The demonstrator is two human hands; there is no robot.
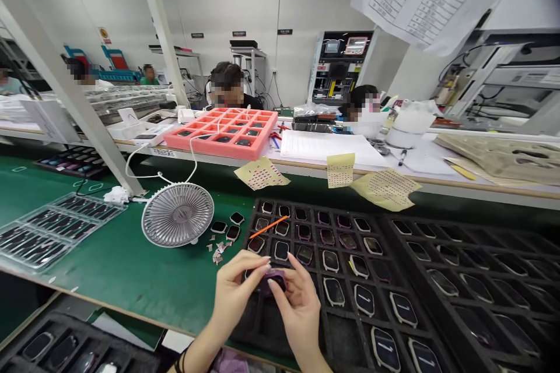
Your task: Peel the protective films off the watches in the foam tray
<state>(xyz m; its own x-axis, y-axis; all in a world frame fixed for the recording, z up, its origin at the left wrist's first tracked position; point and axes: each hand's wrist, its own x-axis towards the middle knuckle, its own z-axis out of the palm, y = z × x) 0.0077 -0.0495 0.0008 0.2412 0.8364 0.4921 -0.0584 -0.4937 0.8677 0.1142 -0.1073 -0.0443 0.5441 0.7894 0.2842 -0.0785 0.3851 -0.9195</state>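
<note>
"Hands together, are they?"

"Together — our left hand (236,281) pinches one side of the purple watch case (276,281) between thumb and fingertips, and our right hand (301,297) cups the other side, thumb on it."

"Where do we have it?"

"Above the near left part of the black tray (343,332). We probably hold it there so a slip lands on a soft surface, and gripping from two sides seems to stop so small a piece from turning."

"Why the slots?"

"We judge they keep the cases from rubbing: most lie one to a slot. The orange stick (269,227) rests slantwise across the far left slots, likely for easy reach."

"What hems us in?"

"On the left, the white fan (178,215), with loose watches (219,227) and small scraps (221,252) between it and the tray. Ahead, the raised shelf (306,167), yellow sheets (341,170) hanging from its edge. On the right, a second black tray (455,306) — we make out little gap."

"And open room?"

"Bare green bench (131,280) stretches left of our left hand, nearer us than the fan. Its front edge runs close on our side, so low moves that way call for care."
</note>
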